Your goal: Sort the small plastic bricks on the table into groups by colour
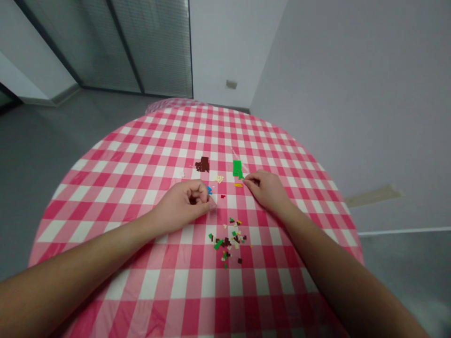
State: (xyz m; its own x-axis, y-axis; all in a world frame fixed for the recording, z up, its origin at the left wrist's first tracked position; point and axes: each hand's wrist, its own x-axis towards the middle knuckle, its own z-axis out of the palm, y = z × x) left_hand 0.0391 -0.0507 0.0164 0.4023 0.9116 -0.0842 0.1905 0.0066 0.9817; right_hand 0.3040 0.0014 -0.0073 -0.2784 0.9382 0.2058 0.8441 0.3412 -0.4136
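A left hand (188,204) is being held low over a red-and-white checked tablecloth (162,277), its forearm being stretched in from the near left, its back being turned up and outward. Its fingers are being curled inward, and the thumb is being brought forward toward the index finger, with a small dark hollow being left between them. Something pale and see-through is being shown at the fingertips, but whether it is being gripped cannot be told.

A right hand (266,188) is being extended from the near right, the forearm being angled inward, the wrist being bent slightly. Its fingers are being bunched to a narrow pinch with the thumb; whether a piece is being grasped cannot be told. Green bricks (237,168) are being seen just beyond its fingertips, to the left, and yellow bricks (238,185) just beside them, also leftward.

Blue bricks (209,190) are being partly hidden by the left hand's fingers. Dark brown bricks (203,164) are being grouped beyond that hand, cream bricks (219,179) beyond it and to its right, and a small red piece (223,196) to its right. A mixed scatter of bricks (227,242) is being displayed between the forearms, nearer than both hands.
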